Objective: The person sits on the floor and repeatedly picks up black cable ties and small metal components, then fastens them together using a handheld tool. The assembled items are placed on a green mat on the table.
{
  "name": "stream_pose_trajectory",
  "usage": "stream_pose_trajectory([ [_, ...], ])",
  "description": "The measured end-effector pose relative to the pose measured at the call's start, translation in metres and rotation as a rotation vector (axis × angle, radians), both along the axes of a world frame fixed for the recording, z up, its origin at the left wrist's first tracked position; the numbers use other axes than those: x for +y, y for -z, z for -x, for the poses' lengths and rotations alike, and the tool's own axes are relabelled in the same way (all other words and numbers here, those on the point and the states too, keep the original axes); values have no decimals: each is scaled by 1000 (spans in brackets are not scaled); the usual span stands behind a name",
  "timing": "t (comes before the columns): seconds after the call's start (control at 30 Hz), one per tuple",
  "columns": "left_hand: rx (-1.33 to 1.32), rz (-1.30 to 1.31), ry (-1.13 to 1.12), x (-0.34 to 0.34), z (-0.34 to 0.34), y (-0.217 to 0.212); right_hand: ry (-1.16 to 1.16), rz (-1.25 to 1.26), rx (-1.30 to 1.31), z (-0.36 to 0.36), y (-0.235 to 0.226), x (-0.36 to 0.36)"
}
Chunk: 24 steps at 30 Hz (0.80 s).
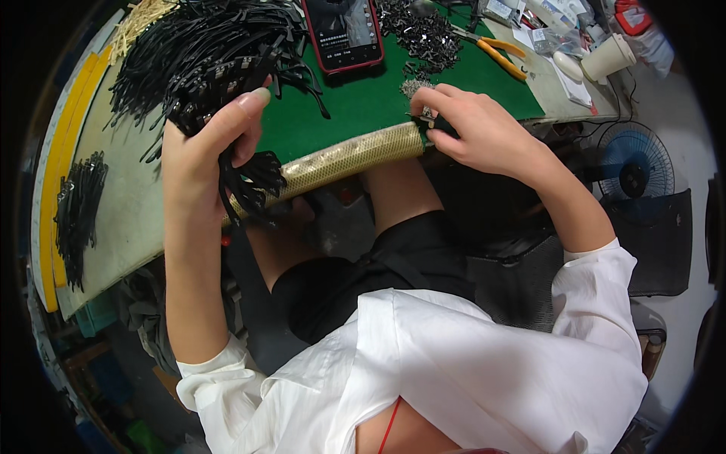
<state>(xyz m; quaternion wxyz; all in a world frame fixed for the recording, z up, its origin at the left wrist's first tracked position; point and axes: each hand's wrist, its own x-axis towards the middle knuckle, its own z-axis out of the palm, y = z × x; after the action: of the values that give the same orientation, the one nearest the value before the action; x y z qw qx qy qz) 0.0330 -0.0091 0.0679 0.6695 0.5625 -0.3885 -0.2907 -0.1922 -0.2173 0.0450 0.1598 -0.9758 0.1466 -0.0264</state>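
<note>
My left hand (204,147) is raised over the left part of the green mat (302,136). It is closed round a bundle of black eyeglass temples (261,175), which stick out above and below the fist. My right hand (484,136) is at the mat's front edge. Its thumb and fingers pinch a small dark piece with a silver part, too small to name. Just below the fingertips lies the right end of a gold mesh strip (355,157) along the table edge. A heap of tiny silver parts (416,87) sits just beyond the right hand.
A large pile of black temples (227,38) covers the back left; a smaller bunch (79,212) lies far left by yellow strips (76,113). Behind are a red-cased phone (344,34), small black parts (423,38) and orange-handled pliers (503,57). A cup (609,57) and fan (635,163) are right.
</note>
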Motion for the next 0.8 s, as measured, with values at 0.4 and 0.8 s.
stream_pose_trajectory([
  [0.4,-118,44,-119,7,-1,5,-35,24,7,-8,1,2],
  [0.8,-178,18,-39,10,10,1,-99,87,111,-18,-13,0],
])
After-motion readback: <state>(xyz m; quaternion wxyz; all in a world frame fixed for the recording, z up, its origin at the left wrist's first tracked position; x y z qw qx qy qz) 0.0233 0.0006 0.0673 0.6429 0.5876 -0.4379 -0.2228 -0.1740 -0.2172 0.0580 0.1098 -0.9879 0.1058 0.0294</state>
